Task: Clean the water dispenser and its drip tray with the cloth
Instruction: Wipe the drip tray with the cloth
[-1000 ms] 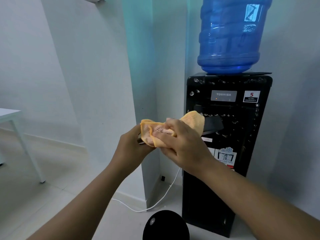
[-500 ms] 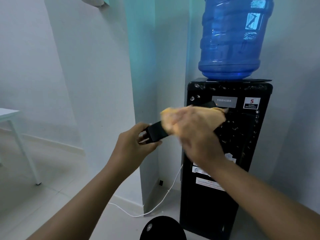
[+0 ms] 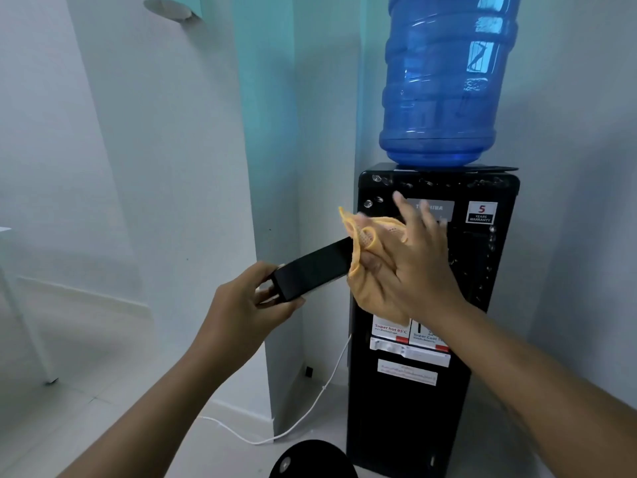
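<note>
While the left hand [image 3: 241, 305] grips one end of the drip tray [image 3: 315, 267], the right hand [image 3: 413, 270] — fingers splayed, thumb pinching — holds the cloth [image 3: 365, 232] against the other

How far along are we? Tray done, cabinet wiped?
Done: the drip tray is out of the dispenser. In hand: the left hand grips one end of it while the right hand holds the cloth round the other. Left: droplets dot the dispenser's upper front, so the cabinet looks unwiped, and the tray must go back.
</note>
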`<state>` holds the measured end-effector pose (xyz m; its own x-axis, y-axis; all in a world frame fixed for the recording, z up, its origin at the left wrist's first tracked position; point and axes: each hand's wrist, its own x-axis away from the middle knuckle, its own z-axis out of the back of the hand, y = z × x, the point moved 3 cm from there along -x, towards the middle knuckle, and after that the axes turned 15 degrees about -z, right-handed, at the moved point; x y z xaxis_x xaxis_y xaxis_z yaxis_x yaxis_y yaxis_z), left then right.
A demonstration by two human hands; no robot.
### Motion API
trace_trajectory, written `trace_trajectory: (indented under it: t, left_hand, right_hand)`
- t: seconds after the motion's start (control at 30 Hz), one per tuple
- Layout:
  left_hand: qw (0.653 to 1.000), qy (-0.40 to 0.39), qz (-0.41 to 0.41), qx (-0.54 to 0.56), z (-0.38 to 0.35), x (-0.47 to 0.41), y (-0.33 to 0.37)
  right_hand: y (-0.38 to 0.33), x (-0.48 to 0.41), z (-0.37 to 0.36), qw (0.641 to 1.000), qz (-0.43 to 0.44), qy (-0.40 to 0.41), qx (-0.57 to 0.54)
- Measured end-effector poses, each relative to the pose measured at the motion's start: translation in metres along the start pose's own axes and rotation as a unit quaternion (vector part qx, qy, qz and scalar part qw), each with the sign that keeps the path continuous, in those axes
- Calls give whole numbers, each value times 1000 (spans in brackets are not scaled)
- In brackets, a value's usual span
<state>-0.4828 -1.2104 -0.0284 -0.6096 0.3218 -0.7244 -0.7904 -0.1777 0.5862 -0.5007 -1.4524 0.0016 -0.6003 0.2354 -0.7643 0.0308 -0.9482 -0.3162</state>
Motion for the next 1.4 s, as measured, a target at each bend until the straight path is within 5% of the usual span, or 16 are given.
trace_trajectory:
  t: [0.1, 0.23, 0.3, 0.4, 0.47, 0.67, 0.8, 0.93, 1.13, 1.27, 1.4]
  left_hand:
    - [1000, 0, 16, 1, -5, 3, -4]
    - [999, -35, 18, 2, -17, 6, -7]
    - [999, -40, 10, -5, -19, 4, -5]
    - [999, -40, -7, -5, -16, 0, -3]
    - [998, -59, -18, -1, -13, 1, 0]
    - [994, -71, -74, -35, -5, -3, 17]
    - [986, -86, -130, -63, -20, -9, 26]
    - [983, -90, -138, -75, -3, -7, 20]
    - [986, -79, -129, -66, 0, -13, 24]
    - [983, -93, -144, -58, -17, -21, 28]
    - [986, -89, -125, -69, 9, -12, 16]
  right_hand:
    - [5, 7, -14, 988, -126, -57, -74]
    - [-4, 4, -12, 980, -155, 37, -119]
    - [-20, 1, -3, 989, -65, 40, -125]
    - [-55, 23, -5, 980, 185, -54, -40]
    - [-48, 26, 0, 969, 243, -36, -6]
    - [-4, 5, 20, 998, 43, 29, -40]
    - [-65, 27, 15, 991, 126, 24, -35]
    - [-25, 9, 20, 985, 172, 6, 18]
    - [-9, 2, 26, 997, 74, 22, -26]
    - [-59, 15, 15, 979, 201, -9, -32]
    - [18, -8, 27, 981, 185, 12, 53]
